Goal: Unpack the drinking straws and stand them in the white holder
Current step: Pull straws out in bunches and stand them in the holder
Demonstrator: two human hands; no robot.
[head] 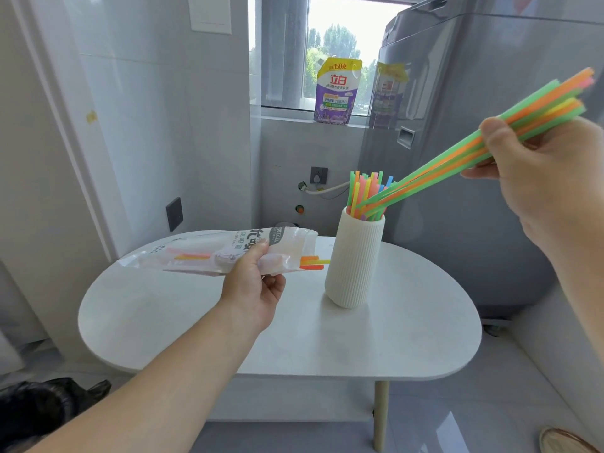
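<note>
A white oval table point(196, 308) stood by a window; the right hand point(536, 171) gripped a straw bundle point(457, 155) slanting down-left into the white holder point(354, 263), the left hand point(251, 289) clutched the packet point(222, 253)

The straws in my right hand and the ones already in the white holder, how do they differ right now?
The bunch in the right hand lies slanted, its lower ends just reaching the white holder; the straws already in the holder stand nearly upright. The held bunch shows most of its length; the standing straws show only their tops above the rim. The held bunch looks green, orange and yellow; the standing ones add pink and blue. Both are thin, bright plastic straws.
</note>
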